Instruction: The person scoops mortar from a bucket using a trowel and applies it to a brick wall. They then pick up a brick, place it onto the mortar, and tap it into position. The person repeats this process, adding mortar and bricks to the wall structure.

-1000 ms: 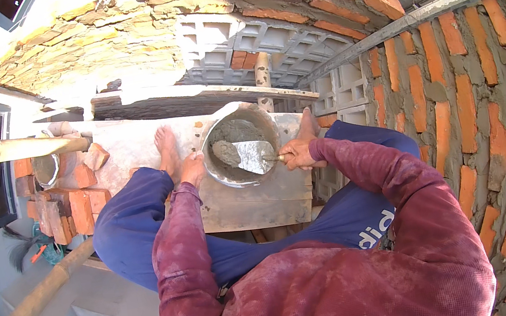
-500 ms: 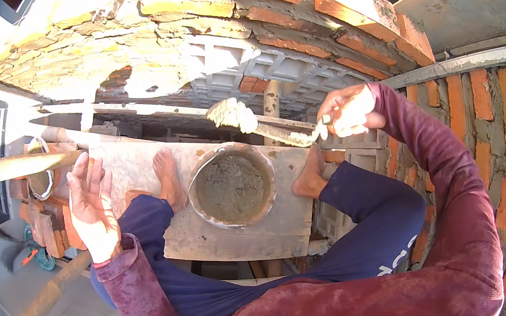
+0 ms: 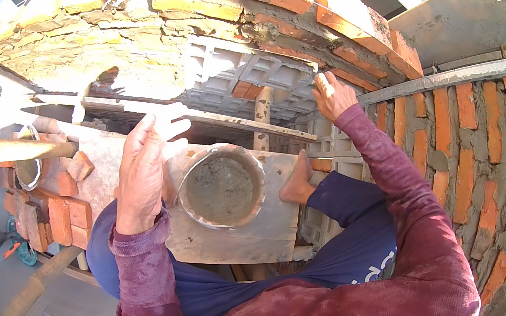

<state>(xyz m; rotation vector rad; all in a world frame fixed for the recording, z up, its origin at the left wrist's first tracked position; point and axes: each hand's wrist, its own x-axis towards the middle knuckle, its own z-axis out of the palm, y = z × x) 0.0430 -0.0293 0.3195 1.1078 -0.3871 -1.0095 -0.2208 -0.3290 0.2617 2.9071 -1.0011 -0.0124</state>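
In my right hand (image 3: 333, 96), closed at the brick wall (image 3: 208, 8), is a trowel (image 3: 289, 56) seen almost edge-on. Its thin blade lies along the lower brick courses, and most of it is hard to make out. Whether mortar is still on the blade, I cannot tell. My left hand (image 3: 141, 170) hangs in the air left of the bucket, fingers spread and holding nothing. Grey mortar (image 3: 223, 186) partly fills the round bucket (image 3: 261, 198), which stands on a board (image 3: 233, 241) between my feet.
Stacked loose bricks (image 3: 69, 219) and a second container (image 3: 29, 170) are at the left, by a bamboo pole (image 3: 4, 151). A wooden strip (image 3: 240, 121) runs along the wall's foot. White lattice blocks (image 3: 272, 74) sit in the wall. Another mortared brick surface (image 3: 488, 165) lies right.
My right hand has carried the mortar-loaded trowel forward to the wall, where the blade now shows edge-on. My left hand has moved right, toward the bucket. The view has shifted slightly.
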